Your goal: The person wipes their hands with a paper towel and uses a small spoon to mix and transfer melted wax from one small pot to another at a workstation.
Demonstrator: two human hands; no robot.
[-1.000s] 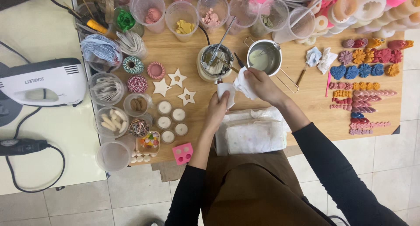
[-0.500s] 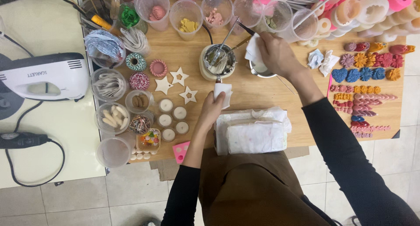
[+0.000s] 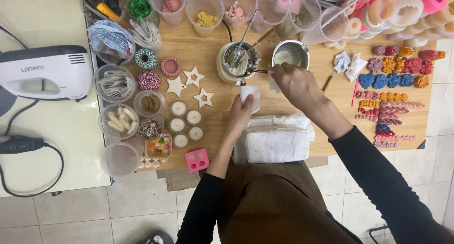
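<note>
My left hand (image 3: 240,115) grips a small white cup-shaped mould (image 3: 251,95) on the wooden table (image 3: 326,107). My right hand (image 3: 295,85) holds a crumpled white tissue (image 3: 274,79) just in front of a small steel pouring pot (image 3: 289,55) that has pale liquid inside. A thin dark tool juts from under my right hand toward a white pot (image 3: 236,63) holding metal utensils. Both sleeves are black.
Stars (image 3: 193,77), tealight candles (image 3: 184,123) and twine spools (image 3: 149,79) lie left of my hands. Clear cups (image 3: 204,7) line the back edge. Coloured wax flowers (image 3: 397,67) fill the right side. A plastic-wrapped white block (image 3: 274,142) sits at the near edge. A white hand mixer (image 3: 45,74) rests far left.
My right hand came back from over the steel pot toward me and the left hand, still carrying the tissue. The left hand stayed on the white mould.
</note>
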